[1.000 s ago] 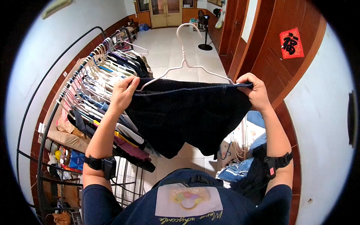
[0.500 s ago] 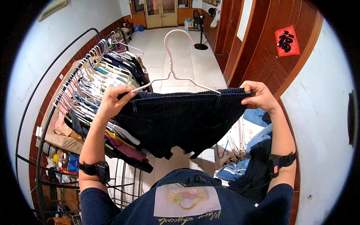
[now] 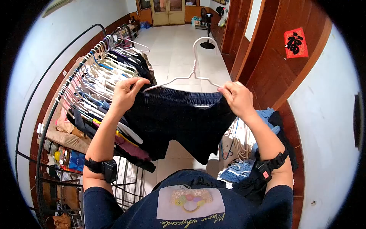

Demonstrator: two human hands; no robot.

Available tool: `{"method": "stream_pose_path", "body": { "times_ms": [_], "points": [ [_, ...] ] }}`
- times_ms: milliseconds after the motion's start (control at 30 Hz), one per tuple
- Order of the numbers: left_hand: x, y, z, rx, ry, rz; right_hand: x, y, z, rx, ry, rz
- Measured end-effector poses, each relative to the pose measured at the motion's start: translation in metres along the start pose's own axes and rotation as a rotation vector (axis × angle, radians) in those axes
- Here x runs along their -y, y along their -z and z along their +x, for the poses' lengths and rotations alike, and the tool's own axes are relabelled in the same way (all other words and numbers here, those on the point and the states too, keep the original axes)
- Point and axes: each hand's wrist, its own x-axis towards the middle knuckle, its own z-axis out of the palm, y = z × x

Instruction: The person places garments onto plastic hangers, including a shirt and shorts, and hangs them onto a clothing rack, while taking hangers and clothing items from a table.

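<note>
1. Dark-blue shorts (image 3: 171, 118) hang in front of the person, legs down, waistband (image 3: 179, 95) up and running crosswise.
2. The white hanger (image 3: 194, 76) points its hook (image 3: 195, 51) upward, curling right; its long axis follows the waistband.
3. Left hand (image 3: 127, 93): closed in a pinch on the waistband's left end. Right hand (image 3: 237, 97): pinched shut at the other end, by the hanger's tip.
4. Leftward, a rack (image 3: 56, 107) packed with hung clothes (image 3: 114, 72) crowds the shorts.
5. Rightward lie loose hangers (image 3: 242, 147) and denim (image 3: 237, 171).
6. Far off, a blue bag (image 3: 145, 25); contents cannot be told.
</note>
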Motion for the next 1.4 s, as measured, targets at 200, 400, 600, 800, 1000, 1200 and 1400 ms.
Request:
{"method": "stream_pose_path", "body": {
  "times_ms": [200,400,600,800,1000,1200,1400],
  "points": [
    [-0.004,0.011,-0.007,-0.137,-0.079,0.074,-0.01,0.006,0.015,-0.147,0.068,-0.119],
    [-0.053,0.028,0.006,0.212,0.009,0.175,-0.001,0.024,0.036,-0.313,0.161,-0.26],
    [-0.049,-0.007,-0.071,-0.267,-0.364,0.448,-0.003,0.004,-0.015,-0.268,0.256,-0.095],
    [0.001,-0.035,-0.117,0.498,0.143,0.106,-0.029,-0.058,-0.051,0.135,0.178,0.015],
    [-0.04,0.015,-0.081,0.689,0.18,-0.506,0.0,-0.005,0.008,-0.031,0.225,0.095],
    [-0.064,-0.02,-0.073,0.699,0.252,-0.906,0.006,-0.004,0.035,0.063,0.192,0.189],
    [-0.092,-0.061,-0.044,0.478,0.297,-0.987,-0.003,-0.047,0.057,-0.151,0.27,0.332]
  ]
}}
